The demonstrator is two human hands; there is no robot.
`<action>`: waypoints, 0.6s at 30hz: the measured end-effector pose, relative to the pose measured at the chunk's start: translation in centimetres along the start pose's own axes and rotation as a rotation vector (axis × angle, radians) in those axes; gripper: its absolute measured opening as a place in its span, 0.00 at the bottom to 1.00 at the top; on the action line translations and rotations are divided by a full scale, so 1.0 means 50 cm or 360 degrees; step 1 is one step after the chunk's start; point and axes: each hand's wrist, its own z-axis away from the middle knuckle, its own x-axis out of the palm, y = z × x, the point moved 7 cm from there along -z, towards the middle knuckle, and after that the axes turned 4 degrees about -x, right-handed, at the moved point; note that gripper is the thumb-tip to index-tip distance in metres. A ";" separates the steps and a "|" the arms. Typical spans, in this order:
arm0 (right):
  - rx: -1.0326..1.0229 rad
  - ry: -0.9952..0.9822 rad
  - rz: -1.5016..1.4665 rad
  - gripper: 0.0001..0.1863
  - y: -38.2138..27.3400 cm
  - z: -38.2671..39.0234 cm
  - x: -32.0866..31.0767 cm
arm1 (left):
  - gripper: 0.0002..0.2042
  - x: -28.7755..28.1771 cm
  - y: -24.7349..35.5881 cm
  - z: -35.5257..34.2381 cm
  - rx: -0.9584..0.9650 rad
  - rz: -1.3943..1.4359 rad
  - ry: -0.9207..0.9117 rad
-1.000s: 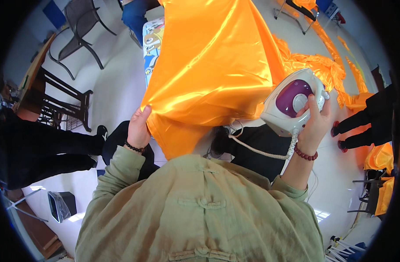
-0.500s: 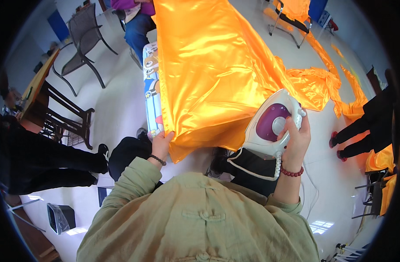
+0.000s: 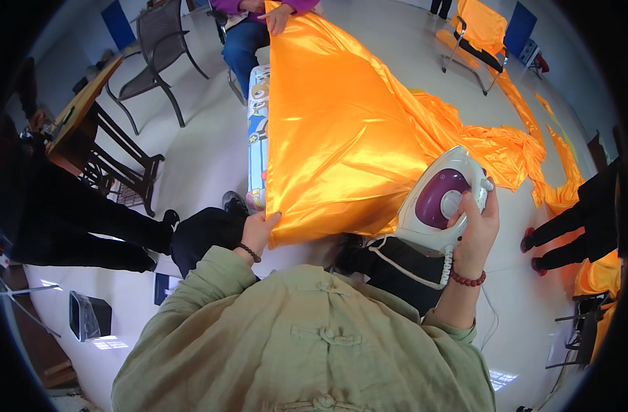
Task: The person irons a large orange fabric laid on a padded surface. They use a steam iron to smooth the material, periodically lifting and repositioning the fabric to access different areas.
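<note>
A glossy orange satin cloth [image 3: 334,130] lies spread over a board with a cartoon-print cover [image 3: 257,154], whose left edge shows. My left hand [image 3: 257,232] pinches the cloth at its near left corner, fingers closed on the edge. In my right hand [image 3: 479,230] is a white and purple steam iron [image 3: 434,199], gripped by its handle and tilted at the cloth's near right edge. Whether its soleplate touches the fabric is hidden. The iron's white coiled cord [image 3: 413,273] hangs below. At the far end, a seated person's hand [image 3: 280,19] rests on the cloth's far left corner.
More orange cloth [image 3: 509,154] trails over the floor to the right. A mesh chair [image 3: 161,51] and wooden table [image 3: 87,103] stand left, a cloth-draped chair [image 3: 482,27] far right. People in dark trousers stand at both sides. A bin [image 3: 91,317] sits lower left.
The far person's hand has come into view on the cloth. The cloth lies smoother and tauter. My hands keep their holds; the whole view has shifted slightly.
</note>
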 end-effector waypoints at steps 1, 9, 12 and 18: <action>0.0017 -0.0019 0.0000 0.32 0.000 0.000 0.002 | 0.12 -0.009 -0.015 -0.007 0.0031 -0.0104 -0.0005; 0.0126 -0.0258 0.0037 0.32 -0.001 0.014 0.095 | 0.15 -0.031 -0.169 -0.050 0.0055 -0.0219 0.0091; 0.0182 -0.0408 0.0016 0.33 0.006 0.021 0.172 | 0.21 -0.035 -0.191 -0.049 0.0088 -0.0398 0.0103; 0.0313 -0.1019 -0.0048 0.33 0.086 0.038 0.401 | 0.22 -0.042 -0.190 -0.021 0.0086 -0.0615 -0.0035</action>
